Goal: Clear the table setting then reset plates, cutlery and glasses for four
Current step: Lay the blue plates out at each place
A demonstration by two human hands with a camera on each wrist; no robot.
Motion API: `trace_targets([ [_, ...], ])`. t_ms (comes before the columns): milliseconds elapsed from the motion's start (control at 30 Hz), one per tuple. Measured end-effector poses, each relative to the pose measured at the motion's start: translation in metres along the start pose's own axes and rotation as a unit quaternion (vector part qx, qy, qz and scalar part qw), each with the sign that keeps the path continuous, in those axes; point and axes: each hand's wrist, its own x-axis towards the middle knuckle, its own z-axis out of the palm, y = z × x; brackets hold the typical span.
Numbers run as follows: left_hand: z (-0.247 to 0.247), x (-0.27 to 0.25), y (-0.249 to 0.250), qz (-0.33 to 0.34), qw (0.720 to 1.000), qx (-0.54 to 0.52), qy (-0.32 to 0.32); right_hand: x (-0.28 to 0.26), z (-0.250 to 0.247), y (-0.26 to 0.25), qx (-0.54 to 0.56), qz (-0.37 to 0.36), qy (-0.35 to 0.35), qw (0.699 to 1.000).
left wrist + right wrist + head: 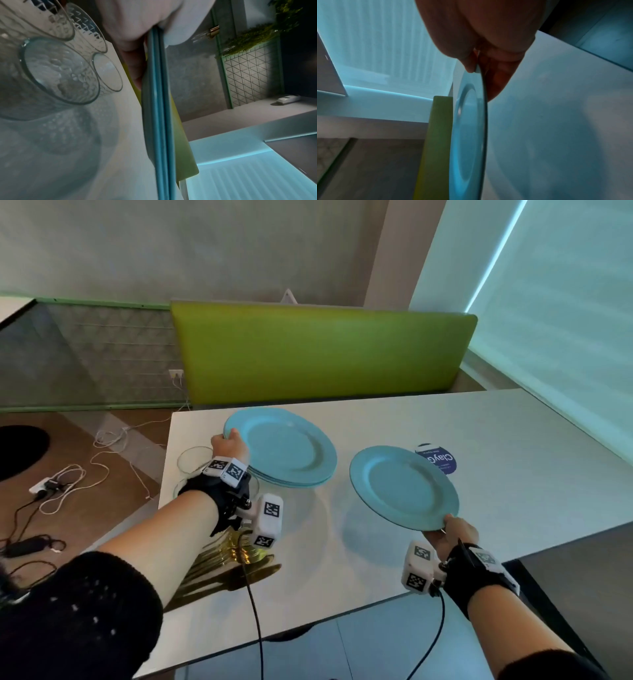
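Right hand (451, 531) pinches a tilted plate (404, 487); left hand (228, 444) grips the plate stack (284, 447).

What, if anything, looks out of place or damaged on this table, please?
Nothing stands out: the plate stack and single plate look intact, held in the left hand and right hand.

I see both arms reaching forward, each with a black band and white camera box at the wrist. The left hand (230, 444) is farther away, on the left. Its thumb sits on top and its fingers (135, 70) curl under what it pinches. The right hand (451, 530) is nearer, on the right. It pinches too, thumb on top, fingers (496, 81) below.
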Motion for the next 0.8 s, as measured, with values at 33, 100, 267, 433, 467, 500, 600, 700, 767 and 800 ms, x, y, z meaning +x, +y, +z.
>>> trace_targets([
  [33, -0.003, 0.003, 0.001, -0.003, 1.000, 0.001, 0.006, 0.002, -0.002, 0.006, -0.007, 0.005, 0.010, 1.000],
  [100, -0.008, 0.007, 0.002, -0.005, 1.000, 0.004, 0.016, 0.005, -0.005, 0.020, -0.017, 0.020, 0.021, 0.999],
  [267, -0.017, 0.010, -0.003, 0.007, 1.000, 0.008, 0.012, 0.005, -0.009, 0.053, -0.030, 0.044, 0.033, 0.998],
  [433, -0.023, 0.005, -0.012, 0.017, 1.000, 0.015, 0.012, 0.002, -0.011, 0.075, -0.035, 0.053, 0.032, 0.997],
  [467, -0.024, 0.004, -0.014, 0.018, 1.000, 0.016, 0.011, 0.000, -0.012, 0.078, -0.040, 0.055, 0.030, 0.997],
  [500, -0.025, 0.003, -0.015, 0.019, 1.000, 0.016, 0.010, -0.001, -0.013, 0.080, -0.046, 0.058, 0.030, 0.997],
  [600, -0.028, 0.000, -0.017, 0.022, 0.999, 0.023, 0.006, -0.006, -0.015, 0.088, -0.063, 0.078, 0.029, 0.995],
  [700, -0.030, -0.002, -0.019, 0.027, 0.999, 0.032, 0.005, -0.011, -0.014, 0.093, -0.076, 0.091, 0.017, 0.993],
  [767, -0.030, -0.004, -0.019, 0.026, 0.999, 0.030, 0.004, -0.014, -0.013, 0.093, -0.091, 0.096, 0.007, 0.991],
  [800, -0.030, -0.005, -0.018, 0.026, 0.999, 0.030, 0.002, -0.016, -0.012, 0.094, -0.097, 0.099, 0.002, 0.990],
])
